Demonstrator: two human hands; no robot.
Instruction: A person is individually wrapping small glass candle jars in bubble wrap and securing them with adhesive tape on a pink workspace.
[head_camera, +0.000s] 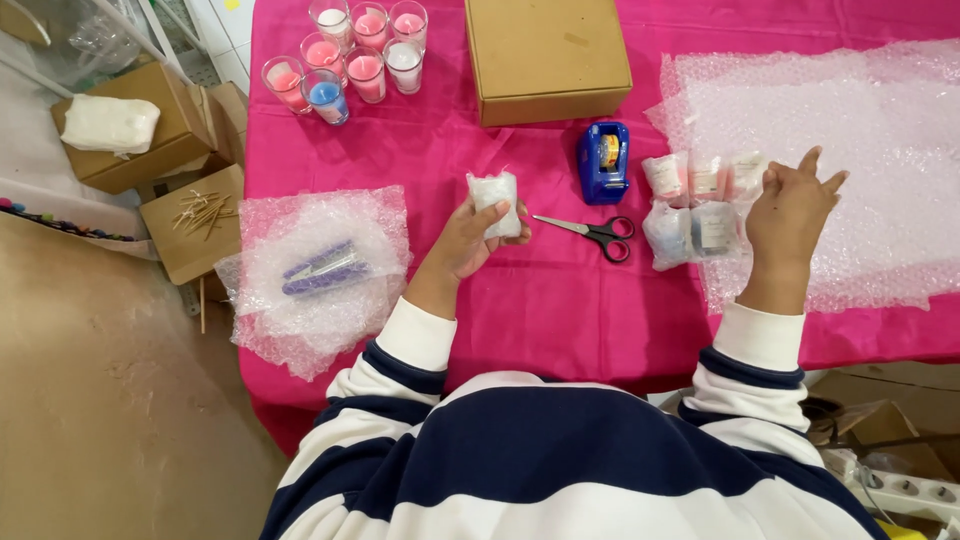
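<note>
A bright pink tablecloth (560, 310) covers the work table, with a bare tan floor to its left. The left hand (462, 243) is closed around a small bundle wrapped in bubble wrap (495, 203), holding it upright just above the cloth near the table's middle, seemingly so the loose wrap stays tight around it. The right hand (790, 215) hangs over the near edge of a large bubble wrap sheet (870, 150) spread flat on the right; its fingers are spread and loose, gripping nothing. Just left of that hand lie five wrapped candles (700, 200), grouped in two rows at the sheet's edge. Black-handled scissors (595, 232) and a blue tape dispenser (604, 160) rest between the two hands, within easy reach of either. A closed cardboard box (545, 58) stands at the far side, and left of it a cluster of glass candles (355, 55), pink, white and one blue, stands unwrapped. On the near left, a smaller bubble wrap piece (320, 275) bears a purple object (322, 268), lying flat.
</note>
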